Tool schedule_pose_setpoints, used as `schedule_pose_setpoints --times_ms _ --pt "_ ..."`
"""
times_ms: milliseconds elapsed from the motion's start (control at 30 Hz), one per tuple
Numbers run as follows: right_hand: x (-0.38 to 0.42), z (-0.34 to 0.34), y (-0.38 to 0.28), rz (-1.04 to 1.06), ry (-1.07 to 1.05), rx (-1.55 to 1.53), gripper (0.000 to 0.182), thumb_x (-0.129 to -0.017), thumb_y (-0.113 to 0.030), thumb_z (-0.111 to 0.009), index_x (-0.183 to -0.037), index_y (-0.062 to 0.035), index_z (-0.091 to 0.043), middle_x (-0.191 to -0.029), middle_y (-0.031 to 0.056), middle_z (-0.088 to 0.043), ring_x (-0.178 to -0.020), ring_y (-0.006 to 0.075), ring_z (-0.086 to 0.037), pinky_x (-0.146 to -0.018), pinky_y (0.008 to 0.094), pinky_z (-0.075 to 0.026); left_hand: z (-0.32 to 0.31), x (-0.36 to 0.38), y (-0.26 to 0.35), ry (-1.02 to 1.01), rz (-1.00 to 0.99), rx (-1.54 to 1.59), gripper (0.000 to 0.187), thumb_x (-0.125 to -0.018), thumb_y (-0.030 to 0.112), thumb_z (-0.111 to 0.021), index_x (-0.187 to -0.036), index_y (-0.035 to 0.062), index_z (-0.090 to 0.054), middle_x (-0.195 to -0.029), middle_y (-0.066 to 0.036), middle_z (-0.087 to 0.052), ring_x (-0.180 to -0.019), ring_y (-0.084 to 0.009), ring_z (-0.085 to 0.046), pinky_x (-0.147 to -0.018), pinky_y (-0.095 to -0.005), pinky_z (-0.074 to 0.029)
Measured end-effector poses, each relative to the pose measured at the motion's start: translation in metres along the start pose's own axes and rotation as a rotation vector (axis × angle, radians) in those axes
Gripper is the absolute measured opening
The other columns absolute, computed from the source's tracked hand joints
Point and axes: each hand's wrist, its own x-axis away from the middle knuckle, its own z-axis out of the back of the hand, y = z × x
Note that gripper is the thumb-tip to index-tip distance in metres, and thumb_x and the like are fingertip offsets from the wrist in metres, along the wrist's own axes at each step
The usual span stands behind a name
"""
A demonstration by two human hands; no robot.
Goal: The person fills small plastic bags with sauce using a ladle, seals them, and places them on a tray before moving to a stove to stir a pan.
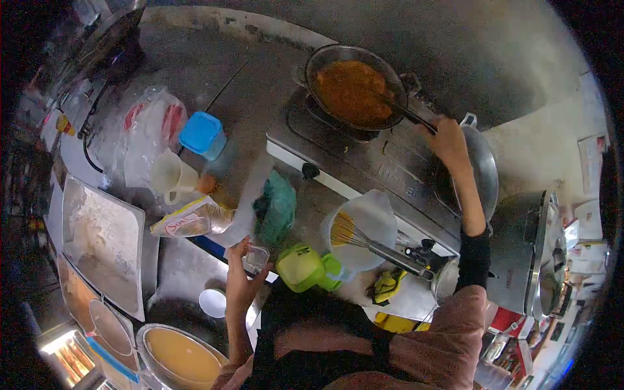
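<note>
My right hand [447, 144] is closed on the dark handle of a utensil [409, 113], whose far end is in the orange-brown food [354, 91] in a round pan [314, 62]. The pan sits on a gas stove [383, 166]. Lower left, my left hand [244, 263] holds a small clear container [256, 258] between thumb and fingers. Just right of that hand stands a green container [300, 268]. A translucent jug [380, 218] with a whisk [383, 250] in it is in front of the stove.
A blue-lidded box [201, 134], a white mug [174, 175], a plastic packet [195, 220] and a green bag [276, 209] lie left of the stove. A tray of white powder [104, 240] and a tub of yellow liquid [185, 354] are lower left. A large pot [520, 253] stands right.
</note>
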Motion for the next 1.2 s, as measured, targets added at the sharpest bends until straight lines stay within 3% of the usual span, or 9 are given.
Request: schedule_pose_setpoints --times_ms 167,233,433,567,767,833,1067,1133,1200 --pt "0.007 0.003 0.008 -0.067 -0.147 -0.187 0.039 -0.078 -0.037 -0.063 -0.080 0.0026 -0.065 -0.068 0.0235 -0.059 -0.067 0.0368 -0.061 -0.063 0.0429 -0.046 -0.004 -0.001 0.000 -0.001 -0.048 0.014 0.070 -0.066 0.007 -0.074 -0.126 0.0032 -0.037 -0.109 -0.017 -0.047 -0.102 -0.0303 -0.049 -0.088 -0.0369 -0.041" --pt "0.010 -0.009 0.016 -0.015 0.012 -0.035 0.040 -0.078 -0.037 -0.062 -0.080 0.0033 -0.065 -0.073 0.0246 -0.060 -0.073 0.0364 -0.060 -0.068 0.0426 -0.046 -0.004 -0.003 0.002 -0.003 -0.044 0.022 0.070 -0.066 0.007 -0.074 -0.126 0.0029 -0.037 -0.109 -0.017 -0.047 -0.101 -0.0305 -0.049 -0.089 -0.0366 -0.040" --pt "0.023 0.030 -0.003 -0.017 -0.084 -0.070 0.045 -0.078 -0.040 -0.062 -0.087 0.0040 -0.065 -0.087 0.0247 -0.060 -0.089 0.0380 -0.057 -0.077 0.0428 -0.043 -0.007 -0.004 0.005 -0.031 -0.053 0.015 0.069 -0.067 0.007 -0.073 -0.125 0.0028 -0.037 -0.109 -0.017 -0.047 -0.103 -0.0311 -0.050 -0.088 -0.0369 -0.041" --pt "0.020 0.018 0.023 0.059 0.105 0.008 0.037 -0.078 -0.037 -0.062 -0.078 -0.0006 -0.066 -0.077 0.0210 -0.060 -0.071 0.0369 -0.058 -0.067 0.0443 -0.046 -0.009 -0.003 0.003 -0.029 -0.061 0.008 0.069 -0.067 0.007 -0.073 -0.125 0.0032 -0.038 -0.110 -0.017 -0.047 -0.103 -0.0313 -0.050 -0.088 -0.0369 -0.041" --pt "0.012 0.042 0.016 0.010 -0.271 -0.163 0.046 -0.076 -0.043 -0.064 -0.089 0.0014 -0.065 -0.076 0.0226 -0.061 -0.076 0.0378 -0.058 -0.068 0.0437 -0.044 -0.009 -0.001 0.005 -0.035 -0.045 0.000 0.068 -0.067 0.009 -0.074 -0.124 0.0036 -0.038 -0.110 -0.017 -0.048 -0.103 -0.0312 -0.050 -0.089 -0.0368 -0.041" --pt "0.007 0.025 0.024 0.102 0.025 0.048 0.044 -0.076 -0.042 -0.064 -0.085 0.0006 -0.065 -0.071 0.0211 -0.061 -0.068 0.0365 -0.059 -0.066 0.0437 -0.043 -0.009 -0.001 0.004 -0.035 -0.050 0.001 0.067 -0.067 0.009 -0.074 -0.124 0.0037 -0.039 -0.110 -0.016 -0.048 -0.102 -0.0312 -0.050 -0.088 -0.0369 -0.041" --pt "0.012 0.045 0.040 0.131 0.030 0.021 0.043 -0.077 -0.042 -0.064 -0.082 0.0001 -0.067 -0.072 0.0194 -0.061 -0.069 0.0358 -0.060 -0.066 0.0407 -0.045 -0.005 0.006 0.006 -0.001 -0.023 -0.005 0.067 -0.067 0.009 -0.073 -0.124 0.0039 -0.038 -0.108 -0.015 -0.048 -0.103 -0.0312 -0.050 -0.088 -0.0375 -0.041" --pt "0.009 0.049 0.023 -0.010 -0.292 -0.110 0.046 -0.077 -0.044 -0.063 -0.082 0.0007 -0.066 -0.073 0.0211 -0.060 -0.072 0.0368 -0.059 -0.068 0.0410 -0.045 -0.005 0.007 0.008 -0.020 0.010 -0.009 0.067 -0.067 0.009 -0.073 -0.124 0.0037 -0.038 -0.108 -0.015 -0.048 -0.103 -0.0311 -0.050 -0.089 -0.0376 -0.041" --pt "0.010 0.045 0.008 0.022 -0.213 -0.084 0.047 -0.076 -0.045 -0.063 -0.082 0.0008 -0.066 -0.072 0.0210 -0.060 -0.072 0.0354 -0.060 -0.068 0.0405 -0.045 -0.006 0.007 0.009 -0.026 -0.005 0.000 0.067 -0.068 0.009 -0.072 -0.124 0.0030 -0.037 -0.109 -0.016 -0.047 -0.103 -0.0309 -0.050 -0.089 -0.0377 -0.040"
